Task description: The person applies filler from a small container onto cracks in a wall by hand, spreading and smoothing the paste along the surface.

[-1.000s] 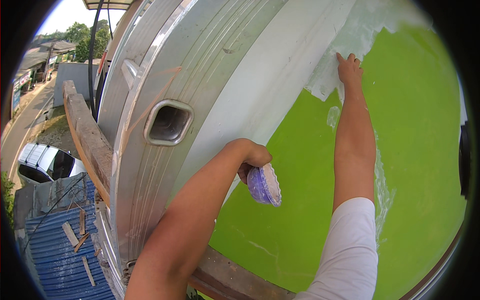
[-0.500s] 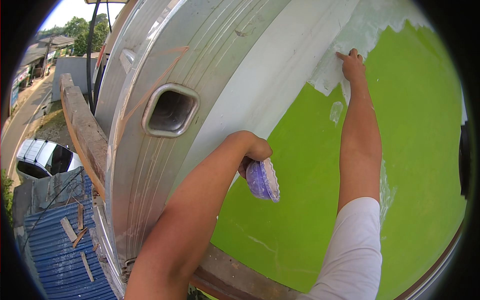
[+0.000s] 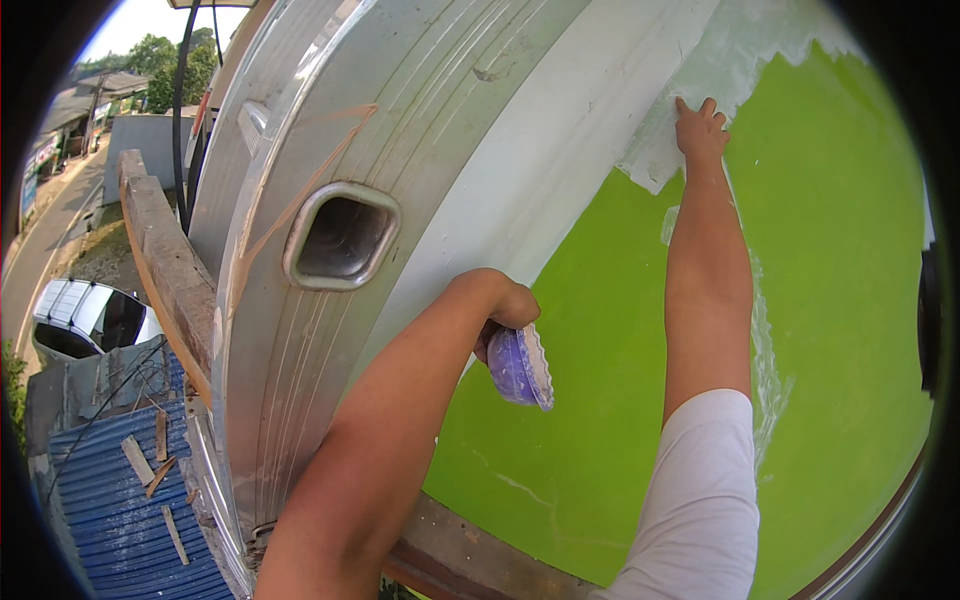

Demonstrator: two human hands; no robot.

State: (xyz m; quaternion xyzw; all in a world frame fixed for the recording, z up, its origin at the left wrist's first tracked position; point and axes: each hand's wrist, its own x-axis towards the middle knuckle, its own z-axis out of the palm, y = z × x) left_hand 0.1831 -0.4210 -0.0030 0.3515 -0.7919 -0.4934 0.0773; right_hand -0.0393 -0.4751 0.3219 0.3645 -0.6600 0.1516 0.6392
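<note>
A left hand grips a purple scalloped bowl tilted on edge, rim facing right, near the green wall. Far up, the right hand presses flat, fingers spread, against the white painted patch.

Free room: broad green wall, flat and bare below and right of the right hand. Obstacles: left hand with purple bowl held close before the wall; ribbed metal gutter with rectangular opening bounding the left; wooden plank beyond; timber ledge below.
</note>
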